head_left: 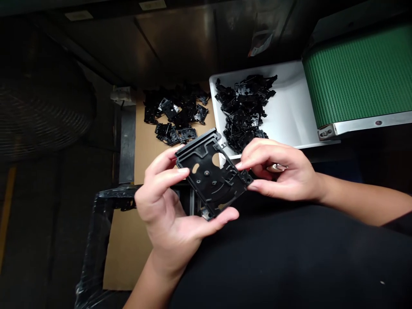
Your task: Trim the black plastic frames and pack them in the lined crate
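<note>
A flat black moulded plastic part (206, 184) with round and curved cut-outs is held up, tilted, in front of my body. My left hand (174, 206) grips it by its left edge and lower corner, the thumb along the bottom. At its right edge, the index finger and thumb of my right hand (280, 171) pinch a corner. Tucked in the curled fingers of that hand is a slim tool with a shiny metal end (277, 167); the rest of it is hidden.
Similar black parts (175, 111) lie piled on cardboard (141, 159) behind. More fill the left side of a white tray (286, 103). A green ribbed conveyor belt (360, 73) ends over the tray's right side. A fan (41, 107) stands at left, near a plastic-wrapped frame (88, 253).
</note>
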Demonstrator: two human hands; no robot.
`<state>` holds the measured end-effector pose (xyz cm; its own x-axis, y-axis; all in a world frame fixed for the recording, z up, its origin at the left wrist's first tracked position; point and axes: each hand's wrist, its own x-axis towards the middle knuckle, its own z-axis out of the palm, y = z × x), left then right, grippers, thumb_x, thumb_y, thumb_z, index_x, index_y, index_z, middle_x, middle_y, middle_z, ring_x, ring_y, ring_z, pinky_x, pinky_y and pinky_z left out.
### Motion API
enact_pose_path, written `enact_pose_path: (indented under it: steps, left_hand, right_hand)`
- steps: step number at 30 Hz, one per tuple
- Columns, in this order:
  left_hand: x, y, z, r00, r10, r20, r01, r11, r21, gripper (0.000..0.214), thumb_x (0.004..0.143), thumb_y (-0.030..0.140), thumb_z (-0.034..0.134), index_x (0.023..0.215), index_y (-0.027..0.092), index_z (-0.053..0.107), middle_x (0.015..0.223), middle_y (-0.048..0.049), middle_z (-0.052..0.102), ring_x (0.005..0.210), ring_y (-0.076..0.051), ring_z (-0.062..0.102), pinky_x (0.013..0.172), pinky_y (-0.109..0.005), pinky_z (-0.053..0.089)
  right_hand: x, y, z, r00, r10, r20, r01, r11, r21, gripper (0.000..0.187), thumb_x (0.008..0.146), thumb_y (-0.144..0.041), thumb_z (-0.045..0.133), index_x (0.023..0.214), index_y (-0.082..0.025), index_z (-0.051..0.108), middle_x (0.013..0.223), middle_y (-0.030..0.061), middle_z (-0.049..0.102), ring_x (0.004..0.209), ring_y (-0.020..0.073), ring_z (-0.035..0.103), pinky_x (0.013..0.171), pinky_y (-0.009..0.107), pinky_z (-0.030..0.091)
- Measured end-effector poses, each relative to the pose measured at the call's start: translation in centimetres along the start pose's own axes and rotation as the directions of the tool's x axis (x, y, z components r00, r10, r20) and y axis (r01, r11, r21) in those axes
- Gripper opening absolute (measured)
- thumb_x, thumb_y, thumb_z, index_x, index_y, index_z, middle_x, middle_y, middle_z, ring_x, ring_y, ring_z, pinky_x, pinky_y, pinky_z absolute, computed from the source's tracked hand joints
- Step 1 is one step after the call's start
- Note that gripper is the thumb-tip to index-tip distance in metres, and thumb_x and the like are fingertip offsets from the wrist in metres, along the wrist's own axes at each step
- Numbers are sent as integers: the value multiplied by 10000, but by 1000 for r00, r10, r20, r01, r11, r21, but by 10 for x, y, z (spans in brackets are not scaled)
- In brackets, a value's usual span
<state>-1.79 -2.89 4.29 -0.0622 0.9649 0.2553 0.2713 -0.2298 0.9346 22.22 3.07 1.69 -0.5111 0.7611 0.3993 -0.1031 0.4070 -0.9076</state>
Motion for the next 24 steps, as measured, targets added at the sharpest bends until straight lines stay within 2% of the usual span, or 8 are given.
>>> enact_pose_path:
  steps: [4, 10, 13, 15, 17, 19, 24]
  left_hand:
    - [-2, -2, -11, 1000, -8, -19, 10, 998, 66, 653, 537, 404, 1065, 1110, 385, 753, 1457, -3, 593, 1516, -361, 450, 1314, -550, 372]
    - [-5, 4, -23, 998, -58, 11, 58, 998, 29, 471, 618, 281, 1038, 990, 382, 767, 1557, 54, 524, 1532, -333, 464, 1346, -541, 338]
    - [-8, 7, -28, 996, -74, -45, 73, 997, -11, 614, 626, 253, 1034, 1144, 431, 755, 1562, 59, 544, 1577, -348, 428, 1362, -537, 330]
    - [-10, 7, -32, 995, -75, -70, 73, 997, -37, 824, 635, 297, 1032, 1350, 499, 676, 1581, 71, 552, 1626, -350, 359, 1377, -517, 313]
    - [-12, 5, -37, 993, -90, -75, 87, 995, -45, 960, 637, 361, 1031, 1473, 530, 590, 1627, 87, 531, 1674, -349, 256, 1380, -493, 315]
    - [-14, 4, -42, 990, -114, -84, 111, 993, -44, 1008, 614, 387, 1039, 1496, 537, 575, 1658, 100, 512, 1694, -346, 184, 1371, -471, 338]
    - [-17, 2, -57, 986, -144, -90, 139, 989, -55, 1016, 622, 345, 1038, 1496, 569, 571, 1673, 135, 488, 1689, -330, 212, 1381, -447, 330]
  right_hand:
    - [4, -1, 7, 1000, 2, 13, -2, 1000, 10, 315, 919, -127, 789, 1221, -204, 751, 996, 80, 704, 711, 128, 536, 509, 245, 467]
    - [12, -2, 19, 1000, 20, 12, -20, 1000, -17, 318, 924, -105, 773, 1221, -218, 753, 1010, 73, 698, 680, 116, 517, 557, 267, 495]
    - [18, 0, 27, 1000, 4, -21, -4, 1000, -26, 303, 906, -160, 818, 1195, -235, 770, 930, 59, 687, 730, 155, 578, 663, 332, 558]
    - [22, 2, 33, 998, -28, -56, 26, 999, -26, 303, 880, -182, 853, 1170, -238, 784, 886, 60, 672, 789, 192, 619, 718, 370, 576]
    - [25, 3, 39, 997, -34, -72, 33, 999, -24, 302, 869, -172, 863, 1154, -235, 789, 875, 61, 665, 817, 203, 635, 749, 379, 578]
    - [28, 2, 45, 997, -25, -73, 24, 1000, -19, 293, 870, -166, 861, 1144, -237, 789, 882, 58, 662, 828, 200, 639, 773, 375, 578]
    - [34, 1, 59, 998, -21, -61, 22, 1000, 7, 289, 875, -164, 859, 1143, -244, 788, 906, 58, 671, 829, 199, 651, 809, 397, 593]
